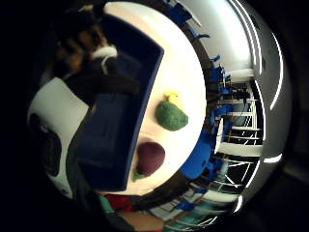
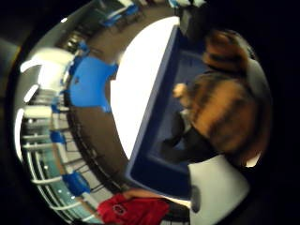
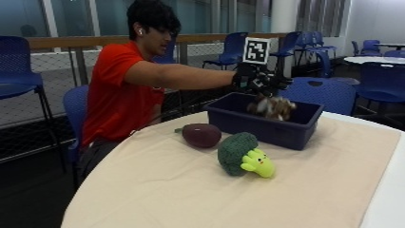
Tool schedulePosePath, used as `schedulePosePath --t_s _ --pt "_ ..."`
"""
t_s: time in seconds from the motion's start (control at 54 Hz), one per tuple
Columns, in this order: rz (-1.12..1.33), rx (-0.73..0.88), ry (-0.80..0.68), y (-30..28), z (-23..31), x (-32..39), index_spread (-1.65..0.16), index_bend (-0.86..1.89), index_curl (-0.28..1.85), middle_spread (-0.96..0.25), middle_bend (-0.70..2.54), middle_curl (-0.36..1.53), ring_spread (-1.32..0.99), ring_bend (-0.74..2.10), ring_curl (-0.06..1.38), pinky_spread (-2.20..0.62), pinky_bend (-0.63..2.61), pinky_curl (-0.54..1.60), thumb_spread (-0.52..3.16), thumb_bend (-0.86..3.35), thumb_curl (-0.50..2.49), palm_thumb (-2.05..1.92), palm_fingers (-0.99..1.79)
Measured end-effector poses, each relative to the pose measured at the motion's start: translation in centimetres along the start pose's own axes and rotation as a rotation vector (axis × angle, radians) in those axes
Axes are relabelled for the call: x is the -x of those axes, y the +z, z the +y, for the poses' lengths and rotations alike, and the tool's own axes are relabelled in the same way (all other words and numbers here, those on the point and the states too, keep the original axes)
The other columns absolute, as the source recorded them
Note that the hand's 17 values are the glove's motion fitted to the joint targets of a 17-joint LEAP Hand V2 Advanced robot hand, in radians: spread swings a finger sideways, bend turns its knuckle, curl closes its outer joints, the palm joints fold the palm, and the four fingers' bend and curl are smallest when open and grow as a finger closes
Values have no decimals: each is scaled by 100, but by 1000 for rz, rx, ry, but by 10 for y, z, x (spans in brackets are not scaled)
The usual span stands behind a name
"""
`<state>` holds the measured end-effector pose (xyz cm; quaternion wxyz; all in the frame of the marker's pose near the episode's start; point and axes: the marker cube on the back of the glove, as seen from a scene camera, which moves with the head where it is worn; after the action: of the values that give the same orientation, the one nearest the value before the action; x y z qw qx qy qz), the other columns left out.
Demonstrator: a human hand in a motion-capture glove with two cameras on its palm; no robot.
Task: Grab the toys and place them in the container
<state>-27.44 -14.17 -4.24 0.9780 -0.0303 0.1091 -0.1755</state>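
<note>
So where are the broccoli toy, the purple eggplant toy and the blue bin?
broccoli toy (image 3: 235, 152), outside view, on its green head.
eggplant toy (image 3: 202, 135), outside view, middle of its purple body.
blue bin (image 3: 263, 128), outside view, on its near outer wall.

My bin (image 3: 288, 133) is dark blue and rectangular, open side up, sitting toward the table's far edge. A brown striped plush (image 3: 271, 106) is just above its inside, blurred. 2 toys lie on the table near the bin's front: a purple eggplant (image 3: 201, 134) and a green broccoli (image 3: 244, 155) with a yellow face.
</note>
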Motion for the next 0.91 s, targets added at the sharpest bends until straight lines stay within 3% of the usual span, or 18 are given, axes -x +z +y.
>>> schedulePosePath --t_s 0.111,0.204,0.315,0.574,0.667,0.908 --pt "13 34 47 12 8 -29 -41 6 51 -19 8 29 -17 37 29 -10 134 43 114 -13 55 19 -22" --pt "25 -14 -80 17 31 -61 -39 8 42 -12 10 25 -7 27 23 -2 139 41 111 -9 47 3 -23" --pt "-85 -1 73 20 58 -95 -38 11 38 -8 11 24 0 22 22 5 137 40 108 -8 41 -7 -23" --pt "-90 44 204 57 126 -158 -36 11 31 -6 11 21 6 18 22 12 132 37 105 -8 31 -9 -24" --pt "-113 57 221 78 147 -169 -36 7 25 -6 18 23 5 37 27 10 127 35 107 -7 28 -9 -8" --pt "-88 103 216 116 179 -167 -36 10 20 -5 17 26 4 47 31 7 131 35 118 -3 25 -3 -9"
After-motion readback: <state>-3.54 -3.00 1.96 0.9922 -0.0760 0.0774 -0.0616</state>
